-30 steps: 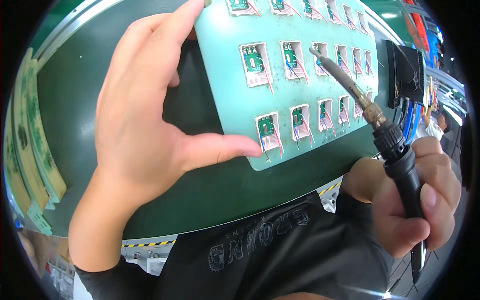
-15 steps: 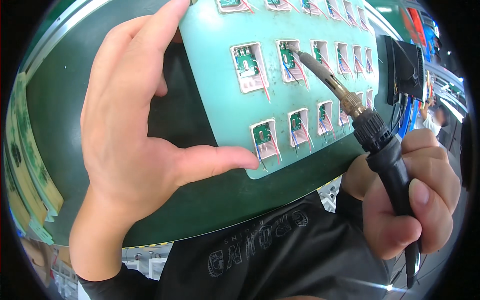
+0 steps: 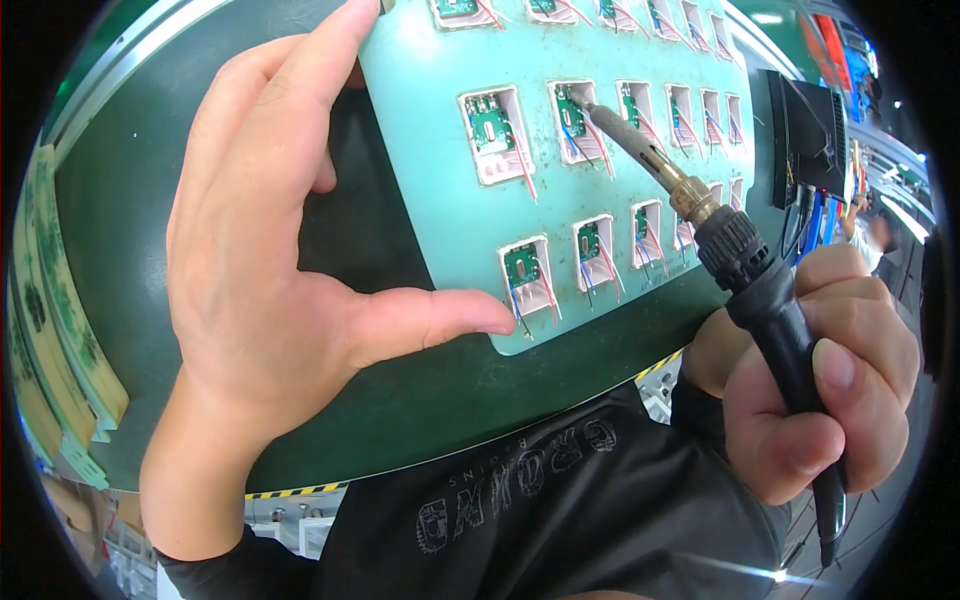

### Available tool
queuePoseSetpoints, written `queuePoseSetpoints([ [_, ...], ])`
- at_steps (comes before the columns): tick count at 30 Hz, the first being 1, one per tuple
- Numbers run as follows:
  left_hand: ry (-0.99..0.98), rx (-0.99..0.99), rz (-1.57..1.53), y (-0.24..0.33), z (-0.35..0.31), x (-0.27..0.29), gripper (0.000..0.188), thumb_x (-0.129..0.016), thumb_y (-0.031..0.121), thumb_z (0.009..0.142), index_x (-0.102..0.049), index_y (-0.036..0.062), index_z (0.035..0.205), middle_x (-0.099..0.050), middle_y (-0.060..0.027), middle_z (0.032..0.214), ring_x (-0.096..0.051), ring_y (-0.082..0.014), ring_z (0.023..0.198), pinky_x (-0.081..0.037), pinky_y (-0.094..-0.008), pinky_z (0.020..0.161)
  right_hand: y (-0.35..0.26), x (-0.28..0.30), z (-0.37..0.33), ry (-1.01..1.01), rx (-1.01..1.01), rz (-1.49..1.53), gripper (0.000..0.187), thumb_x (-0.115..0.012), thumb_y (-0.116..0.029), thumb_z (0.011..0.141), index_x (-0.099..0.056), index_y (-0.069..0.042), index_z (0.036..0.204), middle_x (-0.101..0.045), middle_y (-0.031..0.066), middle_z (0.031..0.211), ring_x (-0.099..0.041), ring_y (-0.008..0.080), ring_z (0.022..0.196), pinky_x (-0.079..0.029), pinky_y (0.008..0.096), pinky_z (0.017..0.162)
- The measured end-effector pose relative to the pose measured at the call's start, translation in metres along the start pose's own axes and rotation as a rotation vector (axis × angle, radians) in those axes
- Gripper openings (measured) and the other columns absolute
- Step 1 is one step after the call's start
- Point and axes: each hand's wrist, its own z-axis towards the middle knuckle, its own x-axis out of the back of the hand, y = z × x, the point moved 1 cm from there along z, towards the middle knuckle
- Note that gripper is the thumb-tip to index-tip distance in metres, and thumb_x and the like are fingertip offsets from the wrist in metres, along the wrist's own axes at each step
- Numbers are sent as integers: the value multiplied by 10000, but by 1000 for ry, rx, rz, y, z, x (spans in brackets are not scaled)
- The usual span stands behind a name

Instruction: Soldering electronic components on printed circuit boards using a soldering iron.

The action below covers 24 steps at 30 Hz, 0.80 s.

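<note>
A pale green board (image 3: 420, 130) with rows of rectangular pockets lies at a tilt. Each pocket holds a white housing with a small green circuit board and thin red, white, blue or black wires. My left hand (image 3: 250, 220) spans the board's left edge, its thumb on the near corner and its fingers toward the far edge, gripping it. My right hand (image 3: 830, 380) is wrapped round the black handle of a soldering iron (image 3: 745, 250). The iron's tip points into the second pocket of the middle row, at the top of its circuit board (image 3: 570, 115); exact contact is hard to tell.
Beneath the board is a dark green work table (image 3: 110, 240). Curved yellowish strips (image 3: 60, 330) with green stains lie at the far left. A black box-shaped device (image 3: 815, 135) with cables stands to the right. Another person (image 3: 872, 235) appears in the right background.
The view shifts slightly. My right hand and the soldering iron's handle have moved a little left and up, while the tip stays at the same pocket. My left hand keeps its hold.
</note>
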Motion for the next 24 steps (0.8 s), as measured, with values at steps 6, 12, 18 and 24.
queuePoseSetpoints([
  [6, -87, -24, 130, 7, -1, 4, 1272, -845, 642, 357, -504, -3, 1398, -522, -2, 1066, -388, -94, 728, -303, -225, 600, 7, 15, 3, -2, 48, -19, 307, -447, -283, 992, -504, 8, 1070, -494, 180, 751, -345, 160, 512, -253, 312, 457],
  [12, 37, 32, -46, -5, -4, -3, 1258, -854, 636, 373, -500, 5, 1403, -535, -9, 1100, -402, -95, 729, -317, -220, 603, 45, 51, -13, 444, -273, 630, 265, -535, -293, 890, -597, -35, 878, -548, 103, 776, -439, 144, 603, -350, 269, 561],
  [18, -15, 40, -29, -4, -5, 2, 1282, -855, 643, 401, -464, -27, 1421, -511, -20, 1096, -403, -94, 731, -323, -220, 588, 99, 98, -17, 352, -347, 984, 404, -385, -175, 983, -632, 126, 1090, -636, 220, 861, -476, 183, 671, -410, 395, 750],
  [24, 82, 93, -246, 0, -4, 10, 1235, -949, 492, 463, -412, -7, 1457, -568, -71, 1214, -442, -96, 740, -395, -226, 609, 115, 88, -21, 631, -465, 923, 277, -454, -155, 1000, -613, 70, 1032, -581, 80, 802, -423, 125, 639, -352, 300, 687],
])
